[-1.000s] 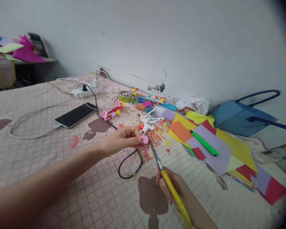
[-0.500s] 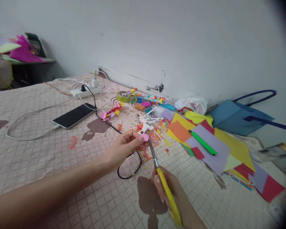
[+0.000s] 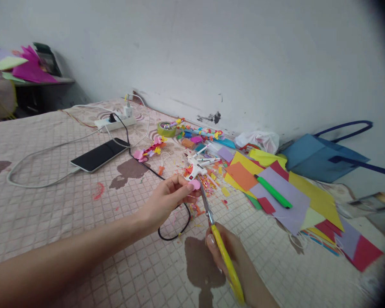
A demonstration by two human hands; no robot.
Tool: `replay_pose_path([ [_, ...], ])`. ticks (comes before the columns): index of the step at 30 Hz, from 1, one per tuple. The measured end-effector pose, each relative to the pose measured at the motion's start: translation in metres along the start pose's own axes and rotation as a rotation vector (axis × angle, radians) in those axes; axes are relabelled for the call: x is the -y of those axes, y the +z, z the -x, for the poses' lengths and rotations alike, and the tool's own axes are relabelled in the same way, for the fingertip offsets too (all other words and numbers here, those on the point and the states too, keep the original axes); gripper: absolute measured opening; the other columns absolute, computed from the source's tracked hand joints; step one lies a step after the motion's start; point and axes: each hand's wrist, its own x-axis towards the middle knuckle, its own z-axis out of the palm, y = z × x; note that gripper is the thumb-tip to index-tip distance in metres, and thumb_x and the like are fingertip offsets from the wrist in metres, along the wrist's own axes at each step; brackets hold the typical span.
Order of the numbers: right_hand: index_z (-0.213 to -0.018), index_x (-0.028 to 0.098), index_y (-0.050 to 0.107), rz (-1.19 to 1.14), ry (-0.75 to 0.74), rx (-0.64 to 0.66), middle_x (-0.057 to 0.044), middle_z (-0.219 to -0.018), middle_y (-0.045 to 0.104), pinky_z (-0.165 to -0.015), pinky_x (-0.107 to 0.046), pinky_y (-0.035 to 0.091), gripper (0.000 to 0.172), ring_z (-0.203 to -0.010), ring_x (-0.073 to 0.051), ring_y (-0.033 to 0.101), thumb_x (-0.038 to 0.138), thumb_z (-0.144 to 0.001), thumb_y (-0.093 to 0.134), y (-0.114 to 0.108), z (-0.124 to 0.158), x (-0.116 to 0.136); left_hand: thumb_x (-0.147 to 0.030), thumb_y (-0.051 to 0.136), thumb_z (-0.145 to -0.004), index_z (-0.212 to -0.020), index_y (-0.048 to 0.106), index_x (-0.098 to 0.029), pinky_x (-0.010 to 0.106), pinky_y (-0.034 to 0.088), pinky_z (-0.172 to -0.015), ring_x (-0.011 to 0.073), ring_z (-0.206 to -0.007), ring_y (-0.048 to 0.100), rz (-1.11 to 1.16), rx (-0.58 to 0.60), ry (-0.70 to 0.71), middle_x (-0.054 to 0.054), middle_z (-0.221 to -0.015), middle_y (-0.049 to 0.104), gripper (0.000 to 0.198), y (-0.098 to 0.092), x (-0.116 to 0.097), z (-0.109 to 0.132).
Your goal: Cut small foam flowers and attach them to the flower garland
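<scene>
Pink paper piece (image 3: 196, 185) sits pinched between left fingers (image 3: 183, 183), right fingers (image 3: 211, 241) gripping yellow scissors (image 3: 222, 251).

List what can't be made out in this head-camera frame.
Head view:
- yellow scissors: the finger loops are cut off at the bottom edge, as is most of the right hand.
- pink paper piece: its outline is too small to tell and partly covered by the left hand.
- Far right: the dark lens rim hides what lies past the red paper sheet.
</scene>
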Motion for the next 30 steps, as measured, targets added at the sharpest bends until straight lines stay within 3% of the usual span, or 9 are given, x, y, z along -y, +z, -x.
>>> replay_pose_path([
  [8, -0.064, 0.021, 0.041, -0.110, 0.041, -0.050, 0.003, -0.058, 0.036, -0.044, -0.023, 0.029, 0.041, -0.051, -0.011, 0.033, 0.057, -0.083, 0.046, 0.001, 0.002, 0.000, -0.029, 0.070, -0.077, -0.075, 0.054, -0.014, 0.027, 0.049, -0.075, 0.0113, -0.072, 0.062, -0.006, 0.001, 0.000, 0.002, -0.081, 0.067, 0.021, 0.000, 0.000, 0.000],
  [30, -0.061, 0.021, 0.038, -0.064, 0.054, -0.013, 0.006, -0.054, 0.032, -0.043, -0.022, 0.025, 0.044, -0.049, -0.009, 0.028, 0.060, -0.077, 0.052, -0.006, 0.001, 0.002, -0.026, 0.069, -0.078, -0.074, 0.053, -0.013, 0.026, 0.052, -0.073, 0.0124, -0.074, 0.065, -0.056, 0.125, -0.014, 0.004, -0.078, 0.069, 0.021, -0.007, -0.009, -0.007],
])
